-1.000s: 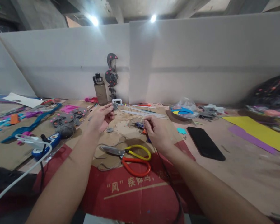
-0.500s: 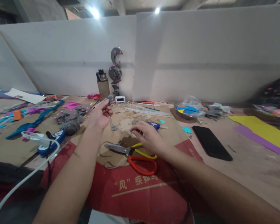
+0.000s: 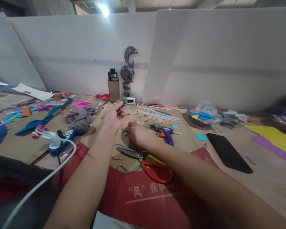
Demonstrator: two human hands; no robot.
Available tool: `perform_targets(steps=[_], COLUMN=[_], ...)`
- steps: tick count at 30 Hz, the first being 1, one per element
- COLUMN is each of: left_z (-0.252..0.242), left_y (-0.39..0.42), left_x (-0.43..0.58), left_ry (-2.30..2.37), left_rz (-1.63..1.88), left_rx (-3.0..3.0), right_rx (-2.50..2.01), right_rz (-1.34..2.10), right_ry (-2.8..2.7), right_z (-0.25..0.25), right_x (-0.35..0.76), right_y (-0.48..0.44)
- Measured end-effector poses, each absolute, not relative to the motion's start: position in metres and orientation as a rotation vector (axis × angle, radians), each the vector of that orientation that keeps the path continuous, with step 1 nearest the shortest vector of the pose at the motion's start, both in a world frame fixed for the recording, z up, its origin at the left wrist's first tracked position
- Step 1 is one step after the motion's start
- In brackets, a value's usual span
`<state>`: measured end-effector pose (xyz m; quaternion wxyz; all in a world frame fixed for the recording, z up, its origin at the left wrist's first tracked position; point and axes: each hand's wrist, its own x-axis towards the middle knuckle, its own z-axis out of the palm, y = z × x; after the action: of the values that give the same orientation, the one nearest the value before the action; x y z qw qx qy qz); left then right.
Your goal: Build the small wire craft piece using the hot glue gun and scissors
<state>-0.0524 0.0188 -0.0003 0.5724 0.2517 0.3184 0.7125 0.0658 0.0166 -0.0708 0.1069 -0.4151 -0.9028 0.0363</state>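
Note:
Between the fingertips of my left hand (image 3: 114,116) is a small grey piece (image 3: 124,101), held up over the cardboard; its exact kind is too small to make out. My right hand (image 3: 136,133) is lower and to the right, fingers pinched at a small grey piece that seems to hang from a string below my left hand. Just in front of my right wrist lie scissors (image 3: 157,171) with one red and one yellow handle, blades pointing left. A blue glue gun (image 3: 165,132) rests to the right of my right hand.
A black phone (image 3: 228,152) lies at right, near a bowl (image 3: 202,118) with blue and yellow pieces. Behind stand a bottle (image 3: 113,89) and a hanging grey crescent ornament (image 3: 128,73). At left, a white cable (image 3: 47,176) crosses near a blue power strip (image 3: 62,143).
My right hand has moved left, away from the glue gun, to the small grey piece hanging below my left hand. The whole view has shifted slightly.

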Motion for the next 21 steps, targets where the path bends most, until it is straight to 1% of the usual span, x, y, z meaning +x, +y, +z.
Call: perform_targets(steps=[3, 11, 13, 17, 21], left_z=[0.0, 0.001, 0.0, -0.002, -0.005], left_y=[0.019, 0.018, 0.018, 0.022, 0.025], left_x=[-0.053, -0.052, -0.052, -0.055, -0.058], left_ry=[0.734, 0.74, 0.729, 0.708, 0.694], left_rz=[1.68, 1.682, 1.684, 1.697, 1.723], left_rx=[0.582, 0.57, 0.567, 0.569, 0.562], right_rx=[-1.183, -1.242, -1.287, -1.375, -1.385], right_rz=[0.106, 0.301, 0.387, 0.682, 0.895], right_ry=[-2.642, -2.472, -2.356, -2.057, -1.907], right_z=[-0.068, -0.063, -0.063, -0.069, -0.078], right_x=[0.068, 0.066, 0.067, 0.069, 0.068], right_y=[0.016, 0.02, 0.025, 0.039, 0.049])
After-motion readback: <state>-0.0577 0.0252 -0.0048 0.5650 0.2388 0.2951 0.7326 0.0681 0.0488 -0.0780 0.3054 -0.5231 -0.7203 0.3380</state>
